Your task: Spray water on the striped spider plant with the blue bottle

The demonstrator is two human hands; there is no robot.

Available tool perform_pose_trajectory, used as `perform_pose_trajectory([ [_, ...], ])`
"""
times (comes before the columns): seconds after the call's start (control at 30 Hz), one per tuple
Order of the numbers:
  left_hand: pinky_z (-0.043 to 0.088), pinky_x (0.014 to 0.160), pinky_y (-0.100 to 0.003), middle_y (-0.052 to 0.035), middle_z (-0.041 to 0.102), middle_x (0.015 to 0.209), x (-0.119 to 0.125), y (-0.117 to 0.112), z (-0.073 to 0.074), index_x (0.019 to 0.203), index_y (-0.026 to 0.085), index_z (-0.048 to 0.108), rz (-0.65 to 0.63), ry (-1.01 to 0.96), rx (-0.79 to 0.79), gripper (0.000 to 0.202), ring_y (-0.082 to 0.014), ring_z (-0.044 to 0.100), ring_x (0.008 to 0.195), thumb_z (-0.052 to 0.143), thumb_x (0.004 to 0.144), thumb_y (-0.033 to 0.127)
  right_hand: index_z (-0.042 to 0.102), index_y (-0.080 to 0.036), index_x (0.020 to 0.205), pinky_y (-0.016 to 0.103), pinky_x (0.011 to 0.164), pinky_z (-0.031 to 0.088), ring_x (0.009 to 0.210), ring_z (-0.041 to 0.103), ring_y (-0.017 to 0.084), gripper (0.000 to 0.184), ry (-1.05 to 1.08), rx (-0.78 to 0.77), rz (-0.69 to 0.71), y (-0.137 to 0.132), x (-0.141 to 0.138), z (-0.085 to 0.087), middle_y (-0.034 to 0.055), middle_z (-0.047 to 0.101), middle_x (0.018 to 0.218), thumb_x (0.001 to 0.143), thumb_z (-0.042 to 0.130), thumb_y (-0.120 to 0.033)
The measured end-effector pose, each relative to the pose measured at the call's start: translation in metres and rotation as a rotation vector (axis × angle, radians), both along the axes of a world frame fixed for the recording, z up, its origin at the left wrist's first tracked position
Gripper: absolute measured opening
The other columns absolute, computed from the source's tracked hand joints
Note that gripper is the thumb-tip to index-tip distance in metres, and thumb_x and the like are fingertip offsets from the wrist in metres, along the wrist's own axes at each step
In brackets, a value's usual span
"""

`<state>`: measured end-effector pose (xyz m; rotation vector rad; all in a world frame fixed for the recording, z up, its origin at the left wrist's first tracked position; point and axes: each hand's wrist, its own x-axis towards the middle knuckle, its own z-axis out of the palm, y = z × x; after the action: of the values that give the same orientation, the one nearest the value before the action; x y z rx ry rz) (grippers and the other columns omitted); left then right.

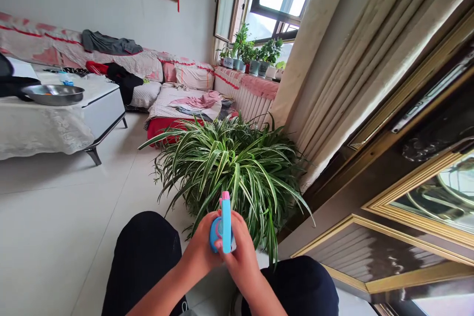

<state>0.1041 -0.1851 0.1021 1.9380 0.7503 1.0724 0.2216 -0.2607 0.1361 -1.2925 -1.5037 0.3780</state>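
Observation:
Both my hands grip a small blue and pink plastic spray toy held upright in front of me, its pink tip pointing up toward a large spider plant on the floor. My left hand wraps the toy's left side, and my right hand closes around its right side. My knees in dark trousers show below, on either side of my arms.
A low table with a lace cloth and a metal bowl stands at left. A sofa with clothes lines the far wall. Potted plants sit on the windowsill. A dark door with gold trim is at right.

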Motion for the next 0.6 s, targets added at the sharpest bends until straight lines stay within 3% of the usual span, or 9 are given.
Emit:
perform_pose_trajectory([
  [0.1,0.058,0.083,-0.041,-0.008,0.069,0.104,0.003,-0.004,0.003,0.104,0.02,0.058,-0.029,-0.013,-0.048,0.038,-0.0237,0.068,0.093,0.065,0.067,0.018,0.065,-0.024,0.117,0.049,0.1,0.041,0.119,0.054,0.031,0.034,0.049,0.051,-0.09,0.011,-0.014,-0.007,0.0104,0.066,0.118,0.086,0.062,-0.038],
  [0.23,0.058,0.085,-0.041,-0.0067,0.069,0.104,0.012,-0.013,0.0,0.099,0.021,0.061,0.031,-0.075,-0.137,0.019,-0.0237,0.067,0.097,0.055,0.082,0.029,0.062,-0.022,0.116,0.049,0.097,0.042,0.116,0.055,0.03,0.03,0.073,0.144,-0.375,0.016,-0.027,-0.029,0.0119,0.064,0.118,0.09,0.054,-0.035],
  [0.33,0.055,0.092,-0.044,-0.0052,0.068,0.106,0.019,-0.016,-0.009,0.098,0.022,0.061,0.086,-0.098,-0.158,0.019,-0.0246,0.065,0.101,0.05,0.086,0.031,0.062,-0.019,0.11,0.048,0.094,0.043,0.111,0.056,0.029,0.025,-0.007,0.181,-0.53,0.016,-0.029,-0.039,0.0126,0.064,0.111,0.09,0.051,-0.029],
  [0.43,0.054,0.09,-0.045,-0.0061,0.068,0.104,0.02,-0.015,-0.019,0.097,0.02,0.059,0.05,-0.057,-0.186,0.019,-0.0247,0.065,0.098,0.054,0.081,0.028,0.062,-0.021,0.102,0.044,0.088,0.047,0.102,0.059,0.026,0.019,-0.029,0.139,-0.509,0.012,-0.023,-0.041,0.0104,0.064,0.104,0.088,0.054,-0.031],
  [0.5,0.056,0.084,-0.041,-0.0051,0.068,0.101,0.016,-0.013,-0.024,0.1,0.02,0.058,-0.101,-0.006,-0.195,0.034,-0.0239,0.066,0.091,0.064,0.067,0.023,0.059,-0.022,0.097,0.042,0.085,0.049,0.098,0.06,0.026,0.02,-0.025,0.121,-0.432,0.008,-0.015,-0.039,0.0083,0.062,0.103,0.085,0.059,-0.038],
  [0.6,0.056,0.076,-0.035,-0.0012,0.067,0.094,0.009,-0.013,-0.023,0.099,0.022,0.056,-0.295,0.033,-0.131,0.051,-0.0223,0.066,0.083,0.065,0.05,0.015,0.051,-0.022,0.115,0.046,0.092,0.048,0.111,0.057,0.029,0.051,-0.003,0.133,-0.376,0.003,-0.004,-0.035,0.0107,0.056,0.117,0.077,0.066,-0.052],
])
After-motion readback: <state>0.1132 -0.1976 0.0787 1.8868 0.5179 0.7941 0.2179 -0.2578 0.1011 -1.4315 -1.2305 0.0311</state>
